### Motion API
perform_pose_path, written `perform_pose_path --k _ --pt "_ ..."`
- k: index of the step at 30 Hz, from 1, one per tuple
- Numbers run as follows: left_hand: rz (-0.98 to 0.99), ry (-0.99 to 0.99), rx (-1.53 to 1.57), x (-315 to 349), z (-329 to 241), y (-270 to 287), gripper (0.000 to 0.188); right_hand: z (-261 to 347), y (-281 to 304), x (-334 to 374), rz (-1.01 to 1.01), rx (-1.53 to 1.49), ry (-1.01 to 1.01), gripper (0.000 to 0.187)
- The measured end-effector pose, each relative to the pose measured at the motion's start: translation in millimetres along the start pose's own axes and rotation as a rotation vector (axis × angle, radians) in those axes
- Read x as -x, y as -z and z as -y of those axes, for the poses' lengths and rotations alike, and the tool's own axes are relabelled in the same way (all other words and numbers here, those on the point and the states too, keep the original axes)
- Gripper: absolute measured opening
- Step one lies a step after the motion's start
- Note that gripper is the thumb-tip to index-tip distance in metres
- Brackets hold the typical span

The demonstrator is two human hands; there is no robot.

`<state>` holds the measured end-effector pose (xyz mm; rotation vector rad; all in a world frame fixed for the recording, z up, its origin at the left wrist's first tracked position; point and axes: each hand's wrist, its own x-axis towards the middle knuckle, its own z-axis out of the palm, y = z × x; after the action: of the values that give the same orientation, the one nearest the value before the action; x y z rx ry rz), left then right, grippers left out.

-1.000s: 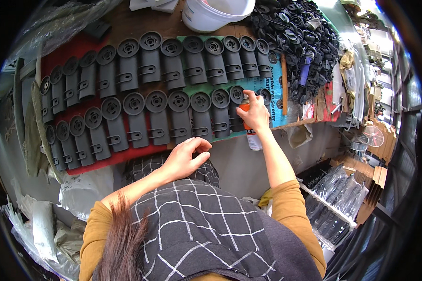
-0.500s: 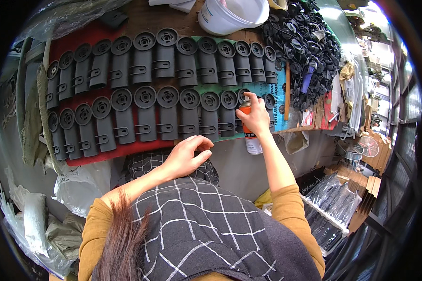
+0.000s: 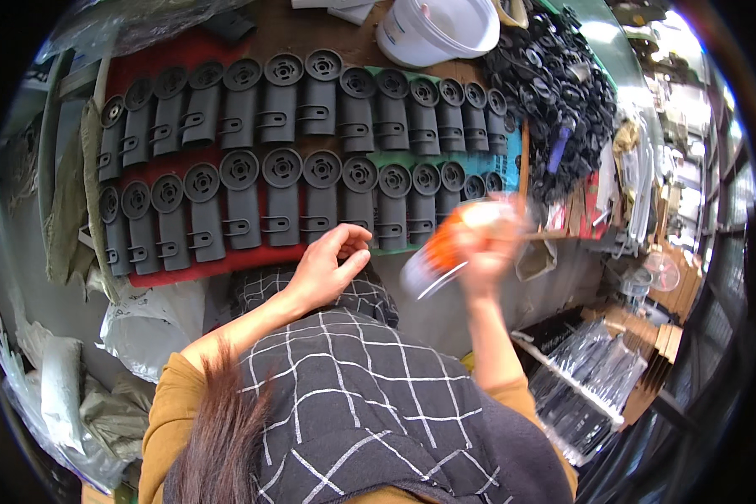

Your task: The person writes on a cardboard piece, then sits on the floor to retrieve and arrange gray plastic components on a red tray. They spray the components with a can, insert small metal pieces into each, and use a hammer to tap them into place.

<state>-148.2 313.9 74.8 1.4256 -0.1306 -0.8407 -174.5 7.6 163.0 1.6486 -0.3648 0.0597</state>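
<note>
Right hand (image 3: 489, 262) grips can (image 3: 435, 259); 2 tube rows (image 3: 280, 206), bucket (image 3: 413, 40) beyond.

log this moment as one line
right hand: holding tilted orange can, blurred | left hand: half open, near black parts | black parts: two rows

The rows of tubular parts (image 3: 283, 210) across the upper middle look like smooth, matt grey plastic. The can (image 3: 437, 256), right of centre, seems metal, its finish blurred. At the top, the bucket (image 3: 407, 38) is smooth plastic. Lower centre, the apron (image 3: 353, 378) is matt cloth; lower left, the bag (image 3: 147, 332) is crinkled, shiny film.
</note>
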Motion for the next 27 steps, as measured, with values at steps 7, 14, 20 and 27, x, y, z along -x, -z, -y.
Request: perform_pose_path --k 7,14,20,27 --pt "-0.063 -0.051 -0.051 6.0 3.7 9.2 0.024 50.3 19.8 17.6 0.196 -1.873 -0.230 0.061" --pt "-0.048 -0.031 -0.053 12.1 10.6 9.6 0.023 100.6 47.4 -0.1 0.667 -1.497 0.154 0.056" --pt "-0.066 -0.035 -0.032 12.6 13.7 12.8 0.023 105.3 43.8 -3.9 0.740 -1.484 0.159 0.057" --pt "-0.077 -0.043 -0.003 14.1 14.5 15.5 0.022 107.8 52.3 -3.5 0.751 -1.467 0.129 0.059"
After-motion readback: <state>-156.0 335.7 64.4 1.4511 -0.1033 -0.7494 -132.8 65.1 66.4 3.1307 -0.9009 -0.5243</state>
